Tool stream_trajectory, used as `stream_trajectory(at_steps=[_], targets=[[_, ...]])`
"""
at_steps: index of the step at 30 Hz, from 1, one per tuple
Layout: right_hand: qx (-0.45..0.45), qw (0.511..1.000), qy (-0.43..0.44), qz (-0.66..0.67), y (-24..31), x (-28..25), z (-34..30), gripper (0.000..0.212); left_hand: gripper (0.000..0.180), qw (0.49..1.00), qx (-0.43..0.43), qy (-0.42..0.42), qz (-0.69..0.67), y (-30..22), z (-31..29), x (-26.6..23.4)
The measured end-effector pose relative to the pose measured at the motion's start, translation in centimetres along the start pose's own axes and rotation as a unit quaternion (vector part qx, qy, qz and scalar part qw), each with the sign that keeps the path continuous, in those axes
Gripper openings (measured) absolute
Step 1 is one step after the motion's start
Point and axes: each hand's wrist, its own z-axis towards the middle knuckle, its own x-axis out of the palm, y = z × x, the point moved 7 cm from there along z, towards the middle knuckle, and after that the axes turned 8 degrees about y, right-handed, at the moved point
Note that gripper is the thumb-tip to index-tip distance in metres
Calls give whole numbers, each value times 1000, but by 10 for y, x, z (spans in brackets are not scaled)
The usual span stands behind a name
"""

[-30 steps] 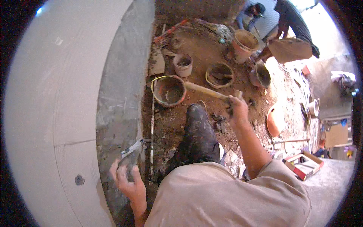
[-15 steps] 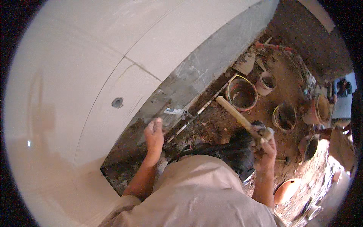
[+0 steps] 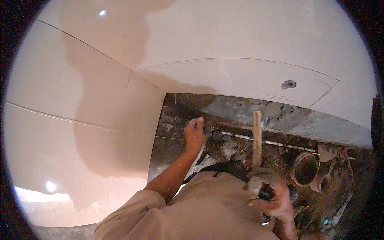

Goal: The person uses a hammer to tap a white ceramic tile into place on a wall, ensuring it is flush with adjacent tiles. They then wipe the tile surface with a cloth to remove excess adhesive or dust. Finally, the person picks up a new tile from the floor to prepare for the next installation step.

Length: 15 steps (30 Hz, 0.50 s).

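My right hand (image 3: pixel 278 200) grips a mallet by its head, at the lower right in front of my body. The mallet's wooden handle (image 3: pixel 257 140) points away from me, toward the wall. Its head looks pale with a dark part and is partly covered by my fingers. My left hand (image 3: pixel 195 134) is raised near the wall corner, fingers a little apart, and I see nothing in it. A thin yellowish string (image 3: pixel 170 138) runs from the left wall toward this hand; whether they touch is unclear.
Large pale tiles (image 3: pixel 224 76) cover the walls, one with a round pipe opening (image 3: pixel 289 84). Below them runs a bare grey cement strip (image 3: pixel 280 116). A long pale rod (image 3: pixel 276 143) lies along its foot. Buckets (image 3: pixel 306 170) stand at the right on dirt ground.
My view has swung left, bringing the wall corner and left wall into sight. The mallet's handle now points more straight ahead, still held by the head in my right hand.
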Motion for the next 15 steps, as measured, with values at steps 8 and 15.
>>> stream_trajectory(at_steps=[8, 15], targets=[[-4, 966, 164, -201, 23, 38, 66, 72, 39, 996, -73, -48, -24, 48, -30, -32], [-213, 940, 124, -236, 36, 70, 94, 66, 38, 997, -18, -67, 35, 35, 16, -73]])
